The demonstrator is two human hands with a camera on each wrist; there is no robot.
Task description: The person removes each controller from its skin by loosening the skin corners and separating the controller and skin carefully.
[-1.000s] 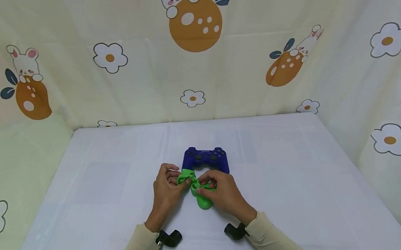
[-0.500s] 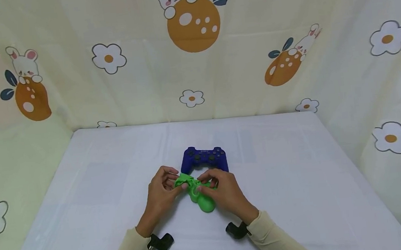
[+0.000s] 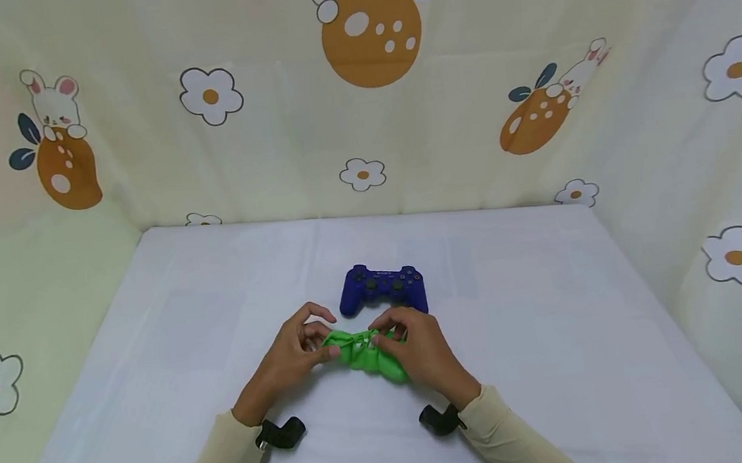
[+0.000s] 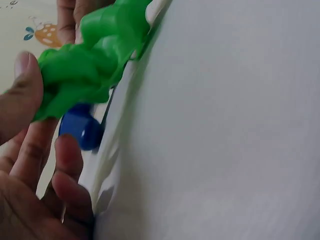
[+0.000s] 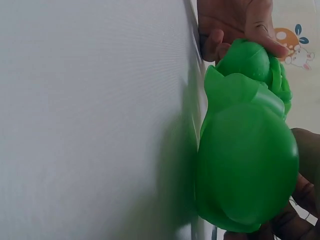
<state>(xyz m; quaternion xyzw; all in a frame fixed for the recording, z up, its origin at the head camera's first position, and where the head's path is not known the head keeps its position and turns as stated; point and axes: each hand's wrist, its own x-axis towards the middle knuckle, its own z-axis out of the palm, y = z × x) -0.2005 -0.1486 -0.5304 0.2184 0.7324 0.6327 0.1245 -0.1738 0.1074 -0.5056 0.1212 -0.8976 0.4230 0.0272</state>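
Note:
Between both hands is a soft green silicone controller cover (image 3: 366, 357), creased, with small holes along its upper side. My left hand (image 3: 287, 357) pinches its left end between thumb and fingers; the left wrist view shows the thumb against the folded rubber. On the other end, my right hand (image 3: 427, 346) pinches near the holes. A rounded, bulging grip part of the cover (image 5: 247, 160) fills the right wrist view. Just beyond the hands lies a dark blue game controller (image 3: 384, 285), buttons up, its right handle partly behind the right hand.
A white cloth-covered table (image 3: 532, 320) spreads around the hands. Behind it and at the sides hangs a cream curtain (image 3: 278, 143) printed with flowers and rabbits. Each wrist wears a black camera, seen on the left (image 3: 282, 433) and right (image 3: 439, 420).
The green cover has come away from over the controller's left handle toward the person and turned more level. My left hand has shifted left; the right has barely moved.

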